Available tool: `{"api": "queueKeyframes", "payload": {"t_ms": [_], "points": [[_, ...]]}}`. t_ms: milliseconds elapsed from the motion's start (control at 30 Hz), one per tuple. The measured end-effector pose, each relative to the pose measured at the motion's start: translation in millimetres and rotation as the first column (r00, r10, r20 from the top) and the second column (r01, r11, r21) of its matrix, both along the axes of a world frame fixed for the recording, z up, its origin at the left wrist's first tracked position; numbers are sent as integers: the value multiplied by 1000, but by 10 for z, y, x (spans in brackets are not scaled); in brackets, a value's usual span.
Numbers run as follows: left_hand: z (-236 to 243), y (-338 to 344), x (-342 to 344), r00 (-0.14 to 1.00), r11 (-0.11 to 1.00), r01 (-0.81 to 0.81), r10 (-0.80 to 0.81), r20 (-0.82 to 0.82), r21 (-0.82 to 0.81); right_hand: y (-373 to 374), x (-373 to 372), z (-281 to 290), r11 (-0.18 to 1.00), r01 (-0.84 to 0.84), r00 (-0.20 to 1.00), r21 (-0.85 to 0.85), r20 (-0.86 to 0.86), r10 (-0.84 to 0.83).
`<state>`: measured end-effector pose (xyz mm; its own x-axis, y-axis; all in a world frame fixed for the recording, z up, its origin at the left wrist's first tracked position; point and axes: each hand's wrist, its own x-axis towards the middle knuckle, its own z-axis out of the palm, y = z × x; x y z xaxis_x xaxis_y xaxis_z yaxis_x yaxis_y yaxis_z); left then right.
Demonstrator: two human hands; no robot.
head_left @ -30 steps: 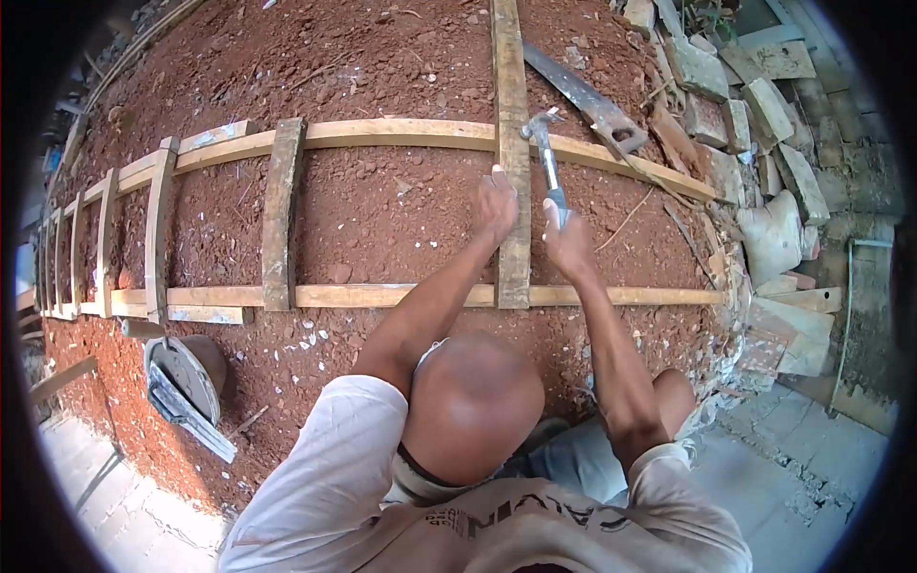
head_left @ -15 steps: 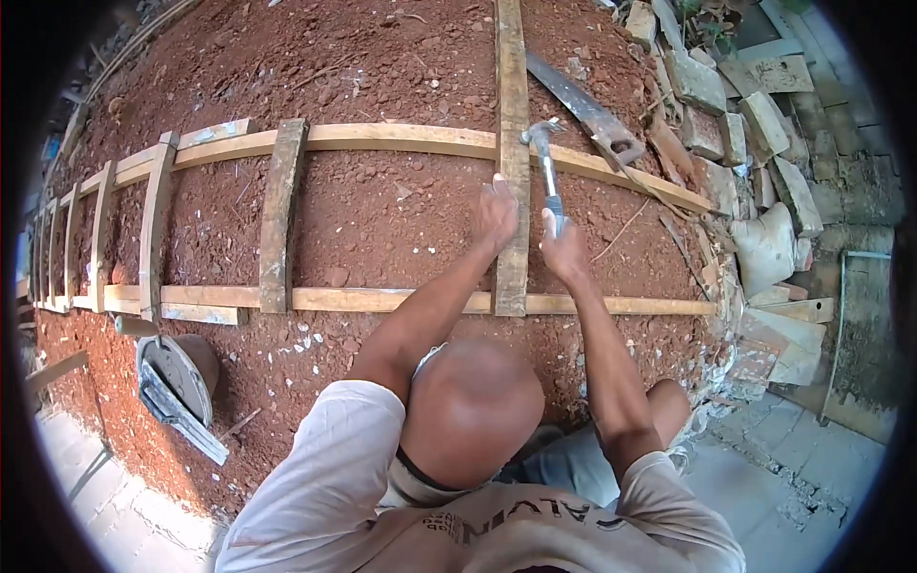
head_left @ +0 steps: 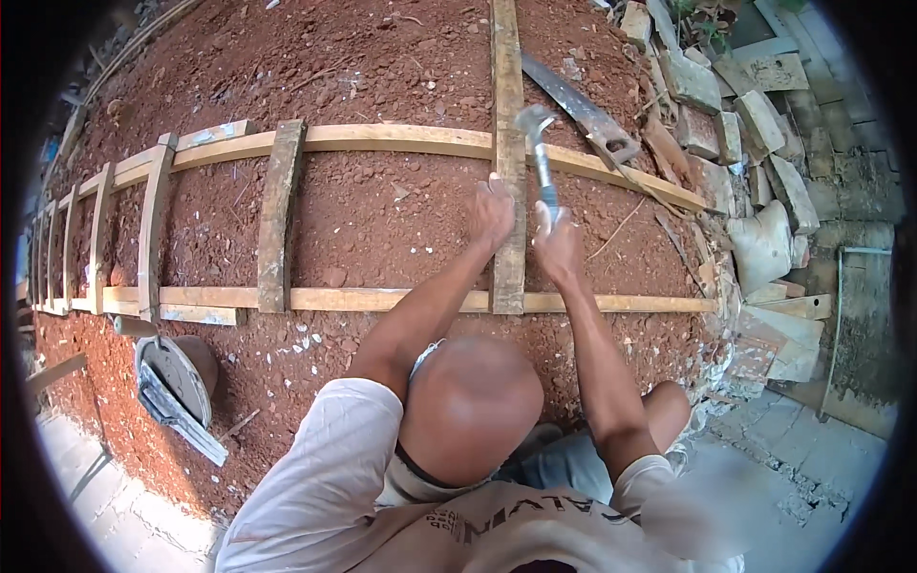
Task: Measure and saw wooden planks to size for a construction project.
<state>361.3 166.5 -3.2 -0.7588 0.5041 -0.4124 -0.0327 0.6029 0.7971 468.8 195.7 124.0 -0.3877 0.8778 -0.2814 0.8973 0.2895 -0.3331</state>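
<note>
Right hand (head_left: 558,250) grips a claw hammer (head_left: 544,170) right of the weathered plank (head_left: 509,91); left hand (head_left: 491,214) at its left edge, grip I can't tell; crosspieces (head_left: 278,215) span the rails (head_left: 392,139) leftward, none rightward.

The person is wearing a pale grey-white, short-sleeved cloth shirt (head_left: 382,537). Its front is bearing large dark printed lettering (head_left: 580,505) in a curved line, with a smaller, denser block of dark print (head_left: 445,520) sitting beside it. A dark neck opening (head_left: 544,566) is showing at the lower edge. The loose, creased left sleeve (head_left: 330,430) is ending in a plain hem above the elbow. The right sleeve (head_left: 642,480) is ending similarly; a pale blur (head_left: 712,514) is obscuring part of it. Both forearms are showing bare, down to the left fingers (head_left: 495,182) and right fingers (head_left: 543,218). Blue-grey, denim-like legwear (head_left: 564,468) is appearing beyond the shirt, its full cut hidden.
</note>
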Motion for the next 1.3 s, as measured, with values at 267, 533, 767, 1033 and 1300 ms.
{"api": "queueKeyframes", "payload": {"t_ms": [267,533,767,1033,1300], "points": [[275,-150,-34,997,995,72,-70,32,-73,-214,645,-858,997,74,942,3,-328,-69],[387,-1421,-1139,958,884,-108,214,-188,456,-1138,759,-901,941,156,919,-301,-306,-250],[231,-3156,-3208,626,913,-408,269,-732,-13,-1260,819,-1076,973,146,906,-179,-370,-204],[-385,-3426,-3946,707,870,-262,-121,-697,-417,-1290,725,-986,985,154,928,-73,-331,-170],[-167,-3228,-3711,703,908,-243,-77,-707,-341,-1244,766,-973,963,218,941,-158,-229,-250]]}}
